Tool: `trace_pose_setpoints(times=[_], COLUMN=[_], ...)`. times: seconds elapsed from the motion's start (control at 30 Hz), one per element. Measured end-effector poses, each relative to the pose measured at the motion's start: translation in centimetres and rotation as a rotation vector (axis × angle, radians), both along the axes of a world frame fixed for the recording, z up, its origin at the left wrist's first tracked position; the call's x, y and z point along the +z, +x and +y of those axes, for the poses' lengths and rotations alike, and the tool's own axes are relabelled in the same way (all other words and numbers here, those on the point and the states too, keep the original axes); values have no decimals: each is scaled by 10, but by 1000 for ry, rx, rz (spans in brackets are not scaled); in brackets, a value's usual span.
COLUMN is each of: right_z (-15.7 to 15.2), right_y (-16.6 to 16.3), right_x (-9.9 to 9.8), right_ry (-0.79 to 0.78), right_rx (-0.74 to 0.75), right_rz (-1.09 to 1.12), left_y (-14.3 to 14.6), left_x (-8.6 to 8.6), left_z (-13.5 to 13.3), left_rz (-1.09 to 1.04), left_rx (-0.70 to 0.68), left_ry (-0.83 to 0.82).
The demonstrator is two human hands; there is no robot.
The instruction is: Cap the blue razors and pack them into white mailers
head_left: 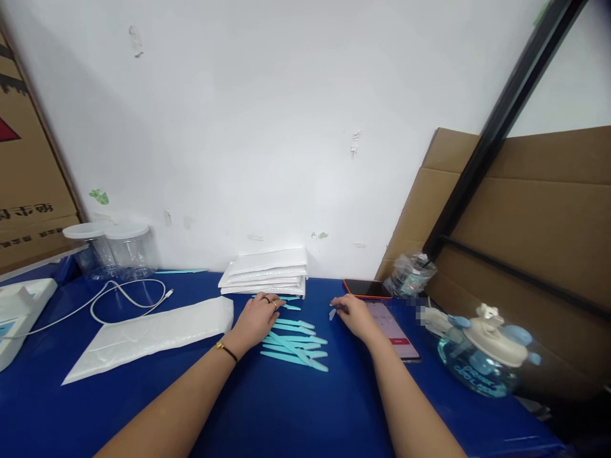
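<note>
Several light blue eyebrow razors (294,346) lie in a loose, overlapping row on the blue table. My left hand (260,318), wearing a ring and a dark bracelet, is at the far end of this row. Its fingers are bent down over one razor (292,308), whose end shows past the fingertips; the rest is under the hand. To the right of the razors, my right hand (354,315) has its thumb and fingers pinched together. A small translucent piece (333,313), like a blade cap, shows at those fingertips, close to the table.
White padded envelopes (267,270) are stacked by the wall, and a single envelope (157,337) lies at left beside a white cable (114,286). Clear jars (128,251) stand behind. A phone (396,334), another phone (367,289) and a bottle (487,356) are at right.
</note>
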State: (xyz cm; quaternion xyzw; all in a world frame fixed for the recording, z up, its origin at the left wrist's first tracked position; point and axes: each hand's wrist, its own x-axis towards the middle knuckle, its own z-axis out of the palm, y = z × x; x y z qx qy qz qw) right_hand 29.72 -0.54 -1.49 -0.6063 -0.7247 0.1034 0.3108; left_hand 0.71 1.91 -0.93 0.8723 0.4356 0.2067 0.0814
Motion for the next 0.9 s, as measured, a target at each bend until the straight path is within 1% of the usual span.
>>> trace_pose_setpoints(times=[0.1, 0.23, 0.43, 0.53, 0.63, 0.73, 0.9], right_z=[0, -1, -5, -5, -5, -5, -9], right_y=[-3, -13, -38, -44, -44, -44, -51], right_x=[-5, -9, -9, -8, -8, -6, 1], right_ry=[-48, -97, -155, -174, -161, -110, -67], right_rx=[29, 53, 165, 209, 225, 220, 227], right_rz=[-69, -27, 12, 39, 20, -18, -16], left_y=[-2, -3, -5, -7, -8, -6, 0], left_x=[-1, 2, 2, 0, 0, 3, 9], left_z=[4, 5, 10, 12, 11, 9, 2], left_rz=[78, 79, 17, -24, -41, -40, -29], left_rx=[29, 48, 93, 88, 72, 60, 33], left_ry=[22, 5, -192, -196, -195, -190, -119])
